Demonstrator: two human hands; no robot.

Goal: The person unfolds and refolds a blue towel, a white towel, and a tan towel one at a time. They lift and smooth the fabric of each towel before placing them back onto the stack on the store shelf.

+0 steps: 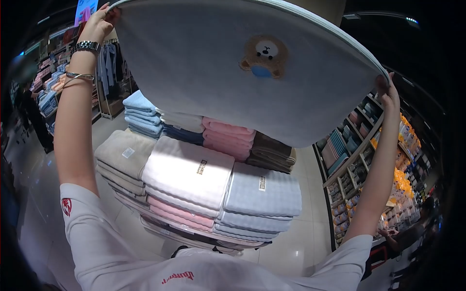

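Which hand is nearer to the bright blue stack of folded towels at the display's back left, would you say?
Left: the left hand is raised above the blue stack and slightly to its left; the right hand is raised far to its right.

The left hand (104, 24) and the right hand (387, 94) hold a grey cloth (189, 58) by its pale upper edge, one hand at each end; the cloth is spread wide, and on it a brown bear face (264, 54) appears upside down; below is a display stand (194, 234) with folded textiles; along its near edge, a grey stack (122, 154) is at the left corner, a white stack (187, 177) is in the middle, with pink layers (179, 213) under it, and a pale blue stack (264, 194) is at the right corner; toward the far edge, a blue stack (141, 116) is at the left corner, a pink stack (227, 138) is between, and a dark brown stack (271, 154) is at the right corner.
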